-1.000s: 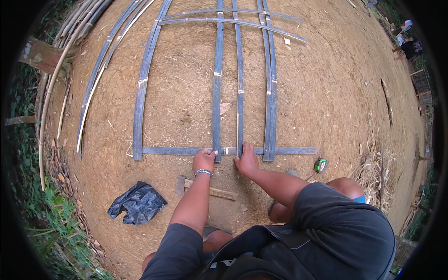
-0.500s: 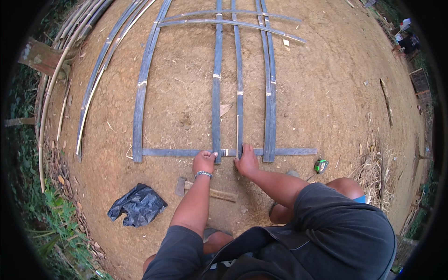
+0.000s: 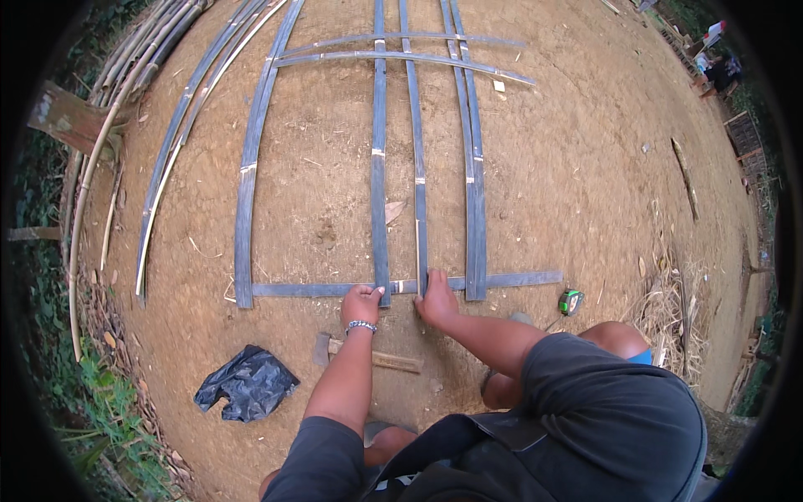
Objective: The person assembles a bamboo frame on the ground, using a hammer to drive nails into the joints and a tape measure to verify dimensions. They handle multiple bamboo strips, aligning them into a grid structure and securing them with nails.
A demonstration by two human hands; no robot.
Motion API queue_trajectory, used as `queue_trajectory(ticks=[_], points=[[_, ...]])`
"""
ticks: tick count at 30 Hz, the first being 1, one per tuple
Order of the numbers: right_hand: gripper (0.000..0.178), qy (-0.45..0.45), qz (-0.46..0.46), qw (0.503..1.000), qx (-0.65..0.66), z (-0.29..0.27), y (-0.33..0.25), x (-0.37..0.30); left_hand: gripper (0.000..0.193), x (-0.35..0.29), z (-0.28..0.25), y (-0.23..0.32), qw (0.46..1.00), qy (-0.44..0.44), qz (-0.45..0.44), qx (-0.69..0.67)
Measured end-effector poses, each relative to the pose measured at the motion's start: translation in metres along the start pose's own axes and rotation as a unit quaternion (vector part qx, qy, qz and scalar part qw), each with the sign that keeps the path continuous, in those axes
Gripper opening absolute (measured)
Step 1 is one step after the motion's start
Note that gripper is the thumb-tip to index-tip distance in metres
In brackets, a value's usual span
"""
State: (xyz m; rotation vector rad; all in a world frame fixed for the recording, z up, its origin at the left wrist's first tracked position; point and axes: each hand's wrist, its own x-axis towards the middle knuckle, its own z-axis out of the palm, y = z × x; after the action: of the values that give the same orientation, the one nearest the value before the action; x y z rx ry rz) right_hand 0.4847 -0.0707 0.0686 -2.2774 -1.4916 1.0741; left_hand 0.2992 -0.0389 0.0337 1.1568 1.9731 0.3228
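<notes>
Bare ground point(image 3: 577, 201): here we are on dry brown earth, everything spread flat across it.
Long dark strips: we count the far-left strip point(image 3: 244, 226), the wide middle strip point(image 3: 379, 176), the narrow strip point(image 3: 417, 159) and the right-hand pair point(image 3: 474, 226), all running away from us.
Cross strips: the lower cross strip point(image 3: 309, 290) lies close to us, crossed by the long strips' near ends; the upper cross strips point(image 3: 335, 56) bow across farther off.
Black plastic bag point(image 3: 248, 383): crumpled, out to our left.
Hatchet point(image 3: 395, 361): down between our arms, untouched.
Left hand point(image 3: 360, 307): pinching the wide middle strip near its end, thumb on top, just by the lower cross strip.
Right hand point(image 3: 437, 301): closed about the narrow strip's end, thumb one side, fingers the other.
Gap between the two held strips: we'd call this the spacing step, both ends being lined up; the next move, we reckon, calls for light fingers, nudging one end while the other sits firm on the lower cross strip.
Tape measure point(image 3: 570, 302): green and black, off right, near the lower cross strip's end.
</notes>
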Motion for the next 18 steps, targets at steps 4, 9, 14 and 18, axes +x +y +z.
queue_trajectory(ticks=[4, 9, 14, 18], points=[[0.059, -0.002, -0.008, 1.000, -0.007, 0.0029, 0.0032, 0.0018, 0.031, 0.0041, 0.0005, -0.0040, 1.000, -0.017, -0.018, 0.013], [0.063, -0.021, 0.004, 1.000, -0.012, 0.0009, 0.0034, 0.0034, 0.031, -0.0008, -0.0050, 0.0048, 0.999, -0.022, -0.020, 0.017], [0.066, -0.013, -0.007, 1.000, -0.017, 0.0032, 0.0059, 0.0029, 0.030, 0.0020, -0.0051, 0.0036, 0.999, -0.024, -0.021, 0.022], [0.067, -0.022, -0.001, 1.000, -0.015, 0.0003, 0.0041, 0.0025, 0.031, 0.0027, -0.0027, 0.0006, 0.999, -0.027, -0.028, 0.013]])
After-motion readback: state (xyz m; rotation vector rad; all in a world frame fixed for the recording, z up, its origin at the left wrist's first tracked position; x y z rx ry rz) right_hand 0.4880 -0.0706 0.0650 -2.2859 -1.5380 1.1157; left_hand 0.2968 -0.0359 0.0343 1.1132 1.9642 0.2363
